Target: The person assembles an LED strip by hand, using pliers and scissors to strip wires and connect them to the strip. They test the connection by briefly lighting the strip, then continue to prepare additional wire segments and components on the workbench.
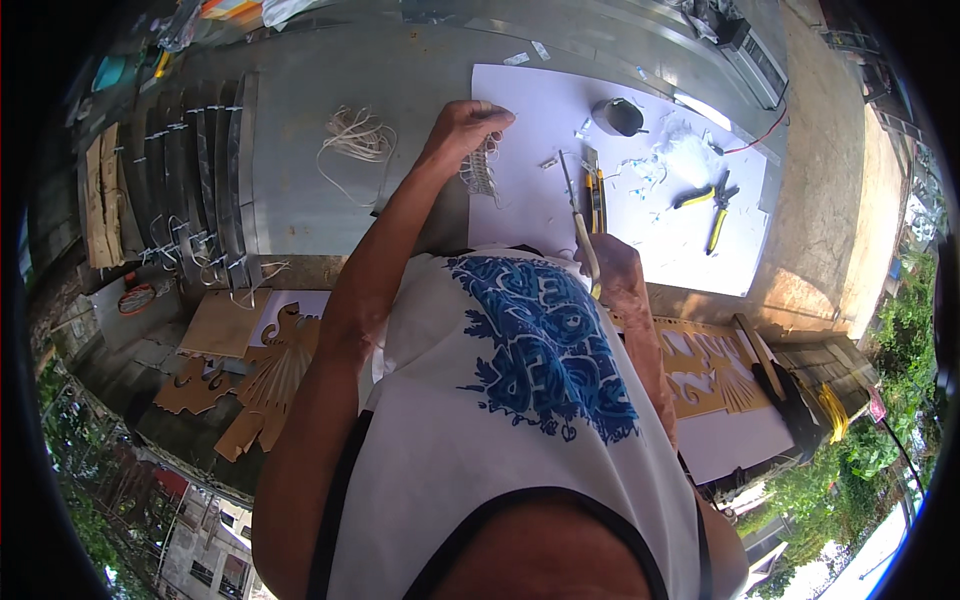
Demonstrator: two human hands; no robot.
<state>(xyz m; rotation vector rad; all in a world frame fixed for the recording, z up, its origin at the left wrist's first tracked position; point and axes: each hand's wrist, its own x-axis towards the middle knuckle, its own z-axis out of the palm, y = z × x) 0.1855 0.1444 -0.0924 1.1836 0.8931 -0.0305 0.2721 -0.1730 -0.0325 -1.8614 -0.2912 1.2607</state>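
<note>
My left hand (474, 128) is pinched shut over the left edge of the white sheet (530, 90). From its fingers hangs a bundle of small pale pieces on thin wires (482, 172). Lower down, close to my body, my right hand (615, 262) is closed around the lower part of a long thin tool (583, 236) with a dark shaft and a pale handle, pointing away from me. Its exact kind I cannot make out. Right beside it on the sheet lies a yellow-and-black tool (596, 205). My right fingers are partly hidden.
A dark round can (620, 117), clear plastic scraps (685, 148) and yellow-handled pliers (717, 205) sit on the sheet. Pale cord (360, 135) is coiled left of my arm. Dark wired strips (195, 170) lie far left. A metal box (755, 62) with a red wire stands far right.
</note>
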